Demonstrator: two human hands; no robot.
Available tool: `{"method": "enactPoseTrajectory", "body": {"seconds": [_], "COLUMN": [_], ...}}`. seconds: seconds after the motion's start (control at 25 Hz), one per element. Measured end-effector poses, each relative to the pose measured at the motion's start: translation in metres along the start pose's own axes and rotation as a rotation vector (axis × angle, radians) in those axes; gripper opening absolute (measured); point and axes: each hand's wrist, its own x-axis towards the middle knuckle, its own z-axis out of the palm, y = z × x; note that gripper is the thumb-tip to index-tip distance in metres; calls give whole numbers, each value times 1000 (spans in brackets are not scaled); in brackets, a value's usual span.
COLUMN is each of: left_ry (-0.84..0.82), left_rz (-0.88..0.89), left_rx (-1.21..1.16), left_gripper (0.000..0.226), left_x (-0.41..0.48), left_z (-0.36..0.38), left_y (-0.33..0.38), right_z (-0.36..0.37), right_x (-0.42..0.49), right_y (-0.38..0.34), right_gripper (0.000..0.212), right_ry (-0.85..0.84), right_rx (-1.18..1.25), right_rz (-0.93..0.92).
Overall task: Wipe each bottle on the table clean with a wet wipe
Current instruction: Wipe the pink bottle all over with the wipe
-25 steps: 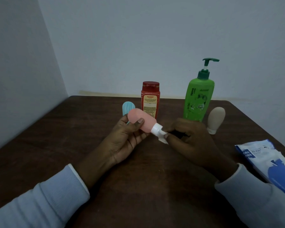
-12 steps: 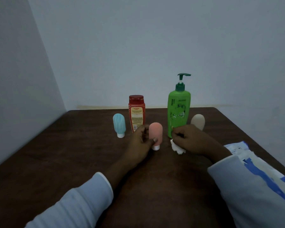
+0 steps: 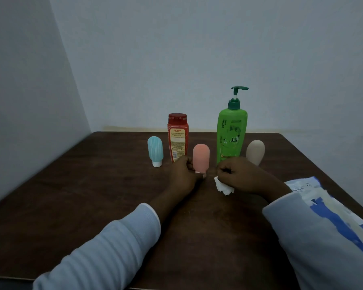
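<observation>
- pink bottle [image 3: 201, 156], smooth and round-topped, stands cap-down on the dark table [image 3: 92, 185], between the red bottle [image 3: 177, 139] and the green pump bottle [image 3: 232, 132].
- left hand [image 3: 183, 174] pinches its lower end.
- right hand [image 3: 239, 176] clutches a crumpled white wet wipe [image 3: 223, 187] just beside it.

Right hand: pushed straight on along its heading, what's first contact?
Likely the pink bottle, upright just left of the right hand and its wipe, its base held by the left hand. Depth unclear; the green bottle behind could come first.
</observation>
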Motion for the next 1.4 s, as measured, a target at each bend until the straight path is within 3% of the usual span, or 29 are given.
{"method": "enactPoseTrajectory", "body": {"seconds": [0.12, 0.56, 0.96, 1.16, 1.4], "left_ry": [54, 112, 110, 113, 109], "left_rz": [-14, 17, 17, 28, 30], "left_rx": [91, 306, 363, 374, 370], "left_gripper": [40, 31, 29, 29, 28], "left_x": [9, 29, 38, 38, 39], "left_z": [7, 18, 23, 24, 25], "left_y": [1, -4, -11, -11, -11], "right_z": [2, 6, 7, 7, 9], "right_x": [1, 0, 1, 1, 1], "right_y": [-5, -4, -5, -7, -8], "right_gripper": [37, 20, 26, 15, 17], "right_ry": [-27, -67, -44, -73, -89], "right_rx": [19, 3, 39, 81, 79], "right_rz": [2, 0, 17, 30, 24]}}
